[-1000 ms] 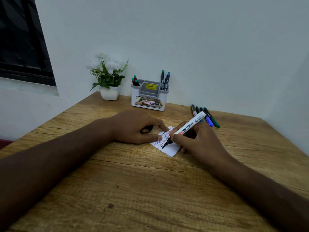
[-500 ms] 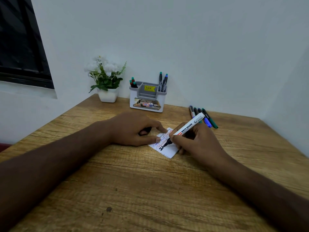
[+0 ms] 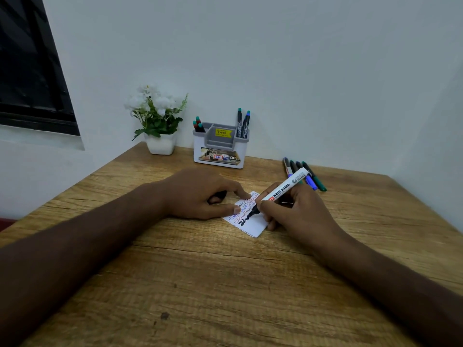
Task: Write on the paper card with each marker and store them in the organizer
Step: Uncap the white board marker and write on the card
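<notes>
Two hands on the paper card (image 3: 253, 222), left hand (image 3: 200, 194) pinning it with curled fingers, right hand (image 3: 298, 211) gripping the whiteboard marker (image 3: 280, 190).

Card mid-table, organizer and plant along the far edge.
Paper card (image 3: 251, 222) on the table (image 3: 225, 284), between left hand (image 3: 200, 194) and right hand (image 3: 300, 214); organizer (image 3: 220, 151) behind, potted plant (image 3: 159, 123) to its left, loose markers (image 3: 304, 175) to its right.
</notes>
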Available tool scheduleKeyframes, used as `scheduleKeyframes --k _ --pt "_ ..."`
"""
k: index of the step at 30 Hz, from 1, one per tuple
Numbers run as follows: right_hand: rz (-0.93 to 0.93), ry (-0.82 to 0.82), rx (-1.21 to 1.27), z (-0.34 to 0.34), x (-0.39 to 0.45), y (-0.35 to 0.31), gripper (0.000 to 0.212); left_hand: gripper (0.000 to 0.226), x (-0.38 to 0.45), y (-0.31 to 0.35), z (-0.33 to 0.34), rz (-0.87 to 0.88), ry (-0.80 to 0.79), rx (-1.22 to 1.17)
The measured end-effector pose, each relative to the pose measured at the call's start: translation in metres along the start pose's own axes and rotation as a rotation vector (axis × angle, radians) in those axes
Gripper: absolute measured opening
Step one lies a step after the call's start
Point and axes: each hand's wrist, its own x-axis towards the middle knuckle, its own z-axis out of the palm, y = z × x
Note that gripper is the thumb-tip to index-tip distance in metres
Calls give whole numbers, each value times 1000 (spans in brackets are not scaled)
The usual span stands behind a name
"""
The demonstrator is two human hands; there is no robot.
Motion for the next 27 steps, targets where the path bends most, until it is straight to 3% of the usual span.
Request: scheduleKeyframes --k 19,27 --pt "31 12 12 -1 4 2 26 42 0 -3 2 10 29 -6" --pt "30 4 37 -2 3 1 17 41 0 -1 2 2 30 -8"
